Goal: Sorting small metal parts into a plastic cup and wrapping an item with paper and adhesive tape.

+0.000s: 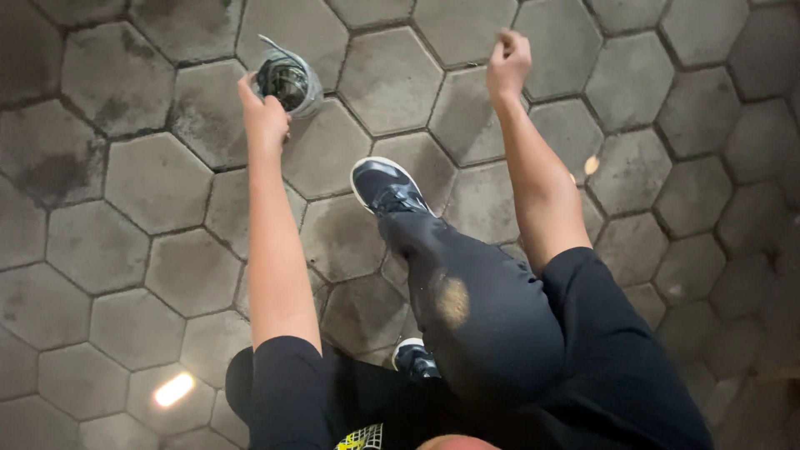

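My left hand (263, 117) is stretched out ahead and grips a small clear plastic cup (288, 82) with dark contents and a thin straw or strip sticking out at the top. My right hand (508, 60) is raised further right, fingers curled into a loose fist; whether anything small sits in it cannot be seen. Below both arms, my leg in dark trousers steps forward with a dark shoe (387, 187) with a white sole. The other shoe (414, 358) shows near my body.
The ground is grey hexagonal paving stones (150, 183) with dark stains and dirty joints. A bright patch of light (173, 389) lies at the lower left. A small pale leaf or scrap (592, 164) rests on the stones at the right.
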